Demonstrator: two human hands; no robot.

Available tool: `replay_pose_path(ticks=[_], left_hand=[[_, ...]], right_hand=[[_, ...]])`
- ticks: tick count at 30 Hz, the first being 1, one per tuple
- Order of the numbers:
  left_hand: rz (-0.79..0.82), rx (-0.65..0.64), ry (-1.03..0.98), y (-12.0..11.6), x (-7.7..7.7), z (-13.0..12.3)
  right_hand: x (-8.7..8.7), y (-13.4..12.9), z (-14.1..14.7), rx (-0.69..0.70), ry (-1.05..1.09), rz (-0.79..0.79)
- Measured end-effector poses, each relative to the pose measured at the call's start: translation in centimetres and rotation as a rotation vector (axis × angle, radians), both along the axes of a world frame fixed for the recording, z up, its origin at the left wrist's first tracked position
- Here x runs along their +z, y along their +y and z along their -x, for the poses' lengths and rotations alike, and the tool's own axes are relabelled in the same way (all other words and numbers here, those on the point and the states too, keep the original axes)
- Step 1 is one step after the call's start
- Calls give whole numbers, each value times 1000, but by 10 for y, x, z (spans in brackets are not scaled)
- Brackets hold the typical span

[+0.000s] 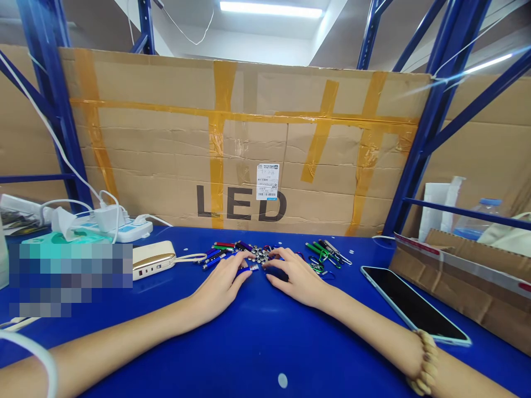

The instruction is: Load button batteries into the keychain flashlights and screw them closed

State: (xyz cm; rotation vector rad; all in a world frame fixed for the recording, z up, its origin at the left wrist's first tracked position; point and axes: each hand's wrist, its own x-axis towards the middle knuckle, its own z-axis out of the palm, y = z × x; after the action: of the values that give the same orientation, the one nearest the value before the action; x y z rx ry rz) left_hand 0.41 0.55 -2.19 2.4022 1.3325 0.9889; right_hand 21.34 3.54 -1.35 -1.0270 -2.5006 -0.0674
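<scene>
Near the middle of the blue table (249, 342), my left hand (224, 282) rests with its fingers curved and apart, beside several pen-like tubes (213, 257) in blue, red and green. A blue tube (248, 269) with a silver end lies at its thumb and fingers; whether it is gripped is unclear. My right hand (296, 276) arches over the table with fingers spread. Between the two hands sits a pile of small silver round pieces (260, 254), at the fingertips. Green and silver tubes with carabiner clips (326, 253) lie just beyond my right hand.
A phone (415, 304) lies at the right by an open cardboard box (460, 287). A white and gold power bank (154, 260) with a strap, a power strip (120, 226) and cables occupy the left. A large cardboard sheet (174, 149) stands behind, between blue posts.
</scene>
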Motion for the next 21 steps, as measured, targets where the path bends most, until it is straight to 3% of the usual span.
replay_pose_path(ticks=[10,21], left_hand=[[-101,-69,64,0,3,-1],[-34,-51,66,-7,9,-5]], right_hand=[[3,0,-1,0,-57,-57],[2,5,1,25,149,17]])
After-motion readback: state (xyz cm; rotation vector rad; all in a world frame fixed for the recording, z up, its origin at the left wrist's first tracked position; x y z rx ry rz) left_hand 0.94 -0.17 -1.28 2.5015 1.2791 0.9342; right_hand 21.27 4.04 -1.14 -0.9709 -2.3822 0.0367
